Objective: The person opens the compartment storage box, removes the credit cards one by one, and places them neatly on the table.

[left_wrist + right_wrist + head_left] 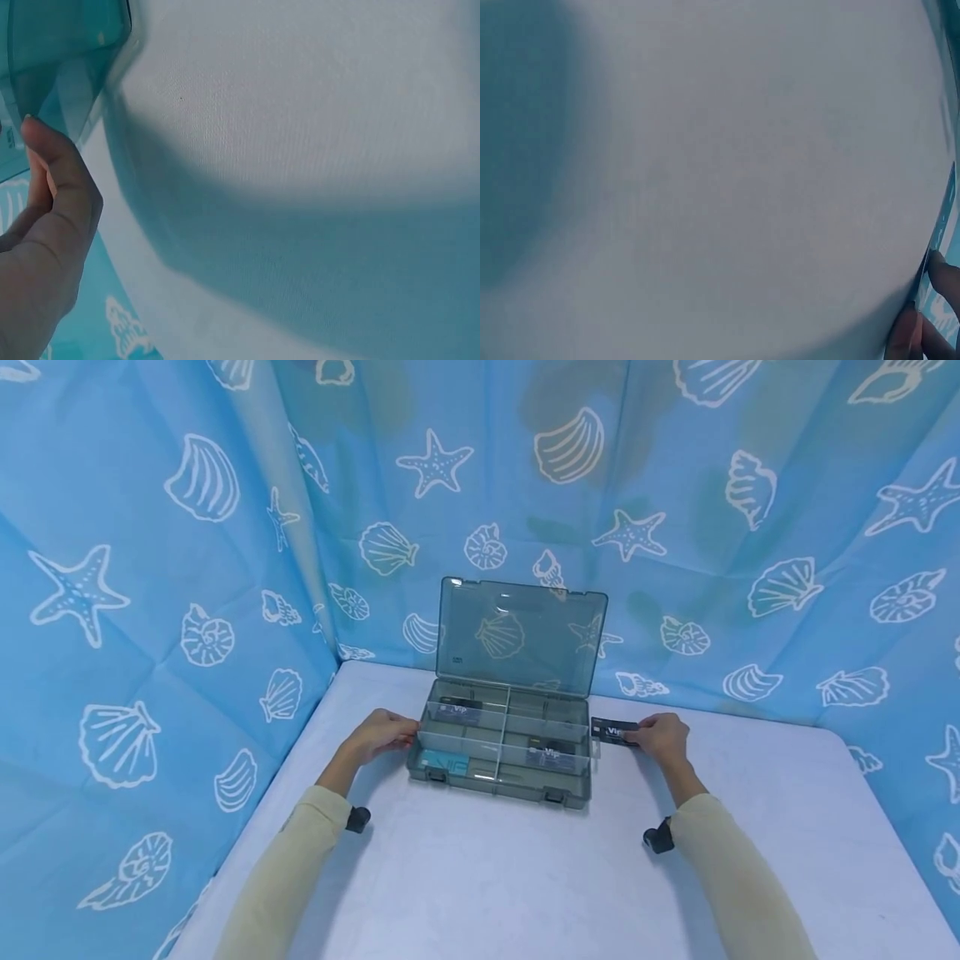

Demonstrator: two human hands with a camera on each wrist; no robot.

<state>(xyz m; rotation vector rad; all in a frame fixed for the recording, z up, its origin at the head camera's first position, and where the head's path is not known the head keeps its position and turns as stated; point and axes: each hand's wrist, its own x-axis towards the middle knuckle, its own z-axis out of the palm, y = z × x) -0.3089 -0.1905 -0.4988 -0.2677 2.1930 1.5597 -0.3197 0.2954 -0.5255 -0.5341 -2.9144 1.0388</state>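
A smoky grey, see-through compartment box stands on the table with its lid raised. My left hand holds the box's left side, and the left wrist view shows the fingertips on its clear wall. Just beyond the box's right side, my right hand pinches a dark card marked "Vip" by its right end. In the right wrist view this card shows nearly edge-on. Inside the box are a dark card at back left, another dark card on the right, and a blue card at front left.
Clear dividers part the box into compartments. One divider's end seems to stick out past the right wall. A white cloth covers the table. Blue curtains with white shells hang behind it and at the left.
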